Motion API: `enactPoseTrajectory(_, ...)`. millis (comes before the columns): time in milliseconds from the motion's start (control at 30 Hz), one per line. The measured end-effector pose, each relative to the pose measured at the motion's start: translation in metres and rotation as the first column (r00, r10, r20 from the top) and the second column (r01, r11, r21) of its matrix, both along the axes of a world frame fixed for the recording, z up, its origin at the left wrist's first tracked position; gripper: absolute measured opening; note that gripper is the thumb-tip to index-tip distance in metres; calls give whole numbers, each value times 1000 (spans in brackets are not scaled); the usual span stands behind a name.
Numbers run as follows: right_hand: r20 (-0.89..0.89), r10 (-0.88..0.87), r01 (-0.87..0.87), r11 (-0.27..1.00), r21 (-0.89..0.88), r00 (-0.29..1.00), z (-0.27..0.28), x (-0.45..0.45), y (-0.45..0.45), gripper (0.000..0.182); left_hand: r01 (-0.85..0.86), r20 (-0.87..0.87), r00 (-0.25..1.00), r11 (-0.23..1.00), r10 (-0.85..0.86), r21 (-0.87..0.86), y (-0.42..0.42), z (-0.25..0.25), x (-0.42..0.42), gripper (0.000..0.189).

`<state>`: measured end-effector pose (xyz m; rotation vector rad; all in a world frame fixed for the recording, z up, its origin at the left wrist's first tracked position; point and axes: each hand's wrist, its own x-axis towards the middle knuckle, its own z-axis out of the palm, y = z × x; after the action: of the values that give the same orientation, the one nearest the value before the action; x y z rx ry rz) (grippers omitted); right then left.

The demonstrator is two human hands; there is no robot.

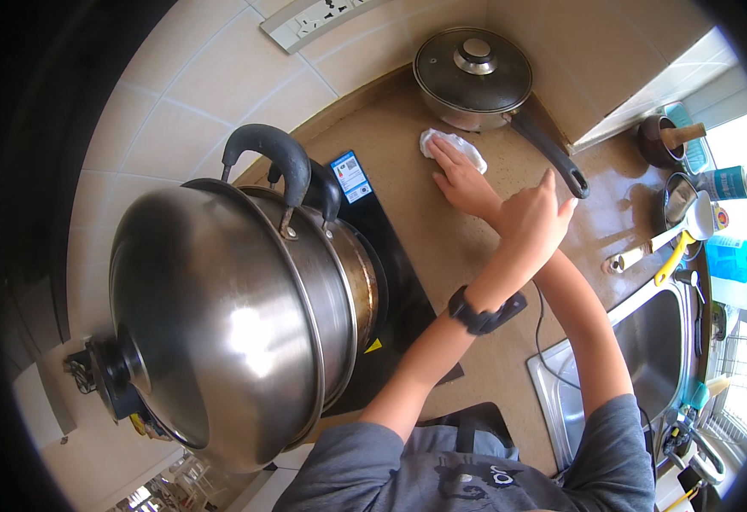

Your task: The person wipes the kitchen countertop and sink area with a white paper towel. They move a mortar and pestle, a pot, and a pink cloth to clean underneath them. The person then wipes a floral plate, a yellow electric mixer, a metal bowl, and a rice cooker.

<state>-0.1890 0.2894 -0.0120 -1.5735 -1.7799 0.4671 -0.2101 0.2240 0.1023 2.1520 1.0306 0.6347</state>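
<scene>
My right hand (460, 182) lies with its fingers over a white cloth (473, 152), pressing it onto the brown countertop (405, 185) just in front of a lidded frying pan (463, 114). My left arm, with a black watch on the wrist, crosses over the right forearm. Near the pan's black handle (549, 150), my left hand (537, 214) holds nothing visible. Its index finger and thumb stand apart, while the other fingers are partly hidden. The pan's glass lid (474, 70) has a round metal knob.
A large domed steel steamer pot (220, 307) stands on a black cooktop (399, 288) at the left. At the right are a steel sink (645, 345), a mortar (655, 144) with a pestle, a white spatula (699, 217) and bottles. A cable (542, 333) runs over the counter.
</scene>
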Motion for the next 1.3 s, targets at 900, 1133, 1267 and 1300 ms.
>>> enactPoseTrajectory(900, -119, 456, -457, 889, 19, 882, 16, -50, -89, 50, -218, -191, 965, 956, 181, -196, -56, -22, -177, 50)
enactPoseTrajectory(1133, -138, 441, -463, 853, -243, 887, 49, -44, -199, 49, 45, -457, 878, 976, -140, -213, -79, -41, -205, 43)
enactPoseTrajectory(1267, 8, 248, -245, 959, -144, 969, 52, -48, -205, 41, 60, -456, 879, 980, -141, -188, -80, -49, -192, 34)
enactPoseTrajectory(1300, 46, 173, -167, 979, -114, 984, 50, -49, -205, 38, 50, -462, 878, 984, -126, -172, -79, -56, -185, 32)
